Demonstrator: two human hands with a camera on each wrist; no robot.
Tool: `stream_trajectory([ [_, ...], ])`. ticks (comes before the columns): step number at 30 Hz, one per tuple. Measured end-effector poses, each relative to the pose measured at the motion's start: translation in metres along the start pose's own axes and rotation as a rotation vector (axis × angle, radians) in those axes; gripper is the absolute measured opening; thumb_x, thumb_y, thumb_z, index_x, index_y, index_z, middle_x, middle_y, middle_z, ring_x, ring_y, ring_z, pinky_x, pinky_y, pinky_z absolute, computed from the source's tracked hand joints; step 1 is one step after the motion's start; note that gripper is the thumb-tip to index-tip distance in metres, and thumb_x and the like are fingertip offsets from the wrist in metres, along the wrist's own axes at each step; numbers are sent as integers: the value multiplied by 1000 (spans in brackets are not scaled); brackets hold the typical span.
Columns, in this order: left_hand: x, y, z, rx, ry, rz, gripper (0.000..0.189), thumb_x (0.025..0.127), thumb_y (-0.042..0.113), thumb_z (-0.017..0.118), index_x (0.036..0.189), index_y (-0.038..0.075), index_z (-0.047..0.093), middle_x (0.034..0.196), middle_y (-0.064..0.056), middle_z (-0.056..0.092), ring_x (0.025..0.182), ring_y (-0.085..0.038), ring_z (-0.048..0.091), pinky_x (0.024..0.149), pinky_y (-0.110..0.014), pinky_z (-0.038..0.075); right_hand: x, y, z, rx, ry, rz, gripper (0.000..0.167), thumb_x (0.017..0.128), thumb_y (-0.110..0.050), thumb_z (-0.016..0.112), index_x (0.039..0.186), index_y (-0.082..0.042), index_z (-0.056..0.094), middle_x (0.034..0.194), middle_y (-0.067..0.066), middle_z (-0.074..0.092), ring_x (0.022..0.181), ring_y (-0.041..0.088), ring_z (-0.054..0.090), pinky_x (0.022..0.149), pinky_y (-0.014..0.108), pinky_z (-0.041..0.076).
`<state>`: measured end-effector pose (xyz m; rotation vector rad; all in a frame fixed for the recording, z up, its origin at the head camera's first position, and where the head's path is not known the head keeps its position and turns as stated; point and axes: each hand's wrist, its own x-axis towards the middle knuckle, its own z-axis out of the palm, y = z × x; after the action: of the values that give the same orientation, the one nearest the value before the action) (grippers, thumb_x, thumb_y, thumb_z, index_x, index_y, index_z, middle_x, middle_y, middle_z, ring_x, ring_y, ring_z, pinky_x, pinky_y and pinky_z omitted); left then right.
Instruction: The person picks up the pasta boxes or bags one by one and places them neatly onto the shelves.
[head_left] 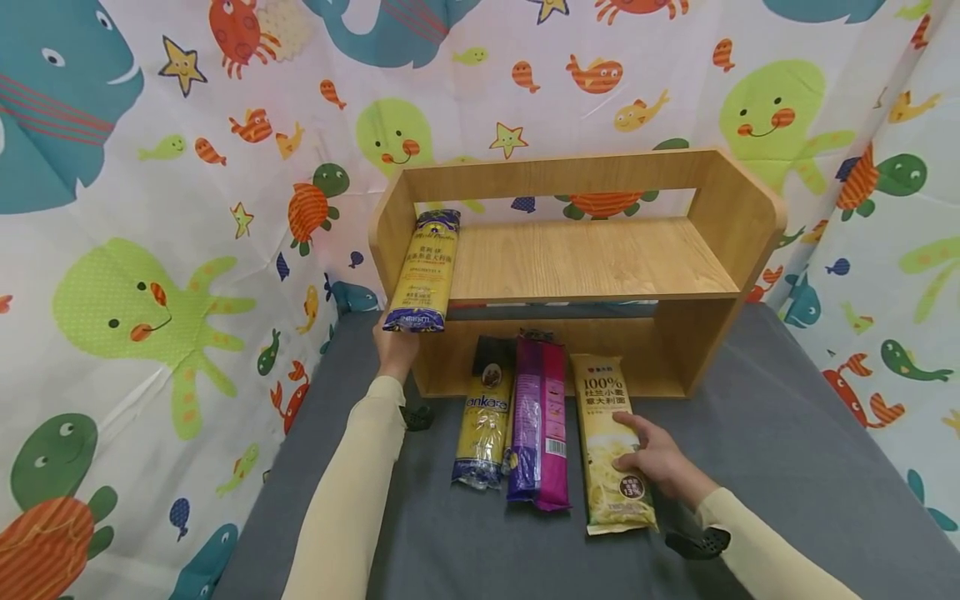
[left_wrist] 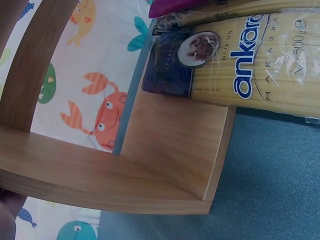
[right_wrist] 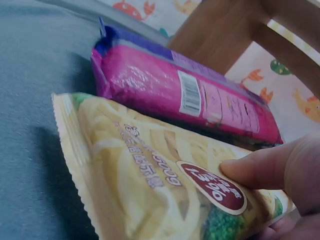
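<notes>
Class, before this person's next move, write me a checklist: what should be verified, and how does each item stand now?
1. Right hand holding the cream packet: ok, from its right side.
2. Left hand holding the gold packet: cannot tell, its fingers are mostly hidden.
3. Gold packet wholly within the shelf: not ok, its near end juts past the front.
4. Cream packet apart from the pink packet: ok, a narrow gap shows.
5. Ankara packet wholly within the shelf: not ok, it sticks out.

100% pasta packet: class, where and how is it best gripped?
Grip the 100% pasta packet across its near half, probably from its right: that half juts beyond the wooden shelf unit, and the magenta packet lies along its left side.
</notes>
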<state>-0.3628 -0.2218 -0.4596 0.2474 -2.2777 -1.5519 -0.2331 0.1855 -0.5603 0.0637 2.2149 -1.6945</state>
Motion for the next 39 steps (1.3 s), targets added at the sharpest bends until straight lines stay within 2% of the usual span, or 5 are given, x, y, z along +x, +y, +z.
stream_trajectory([
  [7, -1, 1, -1, -6, -6, -11, 49, 106, 43, 50, 146, 16, 52, 136, -13, 66, 101, -25, 58, 81, -35, 46, -19, -10, -5, 66, -30, 0, 89, 84, 9, 69, 159, 0, 24, 110, 22, 69, 81, 20, 69, 68, 38, 58],
  [14, -1, -1, 0, -3, 3, 1, 50, 105, 44, 50, 146, 15, 52, 137, -14, 65, 102, -27, 57, 82, -37, 46, -35, -30, -9, 119, -109, -58, 90, 87, 7, 67, 162, -1, 16, 135, 35, 53, 85, 17, 68, 70, 36, 59],
  [21, -2, -1, 0, -41, -2, 0, 50, 105, 45, 50, 146, 16, 53, 135, -13, 66, 98, -25, 57, 76, -33, 44, -50, -65, -12, 208, -294, -90, 90, 89, 5, 64, 161, 0, 10, 110, 9, 68, 92, 19, 73, 77, 37, 61],
  [29, -2, 1, 0, -32, -2, -17, 50, 105, 44, 51, 147, 17, 52, 134, -12, 67, 93, -22, 57, 71, -27, 44, -83, -117, -15, 284, -528, -82, 91, 91, 3, 64, 162, 0, 5, 122, 9, 61, 100, 20, 72, 81, 35, 61],
  [39, -3, 1, 0, 1, 6, -23, 46, 105, 39, 51, 146, 16, 53, 122, -13, 70, 81, -20, 55, 62, -28, 42, -107, -177, -25, 378, -779, -114, 71, 96, -1, 56, 159, -17, 26, 130, 10, 61, 107, 21, 72, 88, 36, 60],
])
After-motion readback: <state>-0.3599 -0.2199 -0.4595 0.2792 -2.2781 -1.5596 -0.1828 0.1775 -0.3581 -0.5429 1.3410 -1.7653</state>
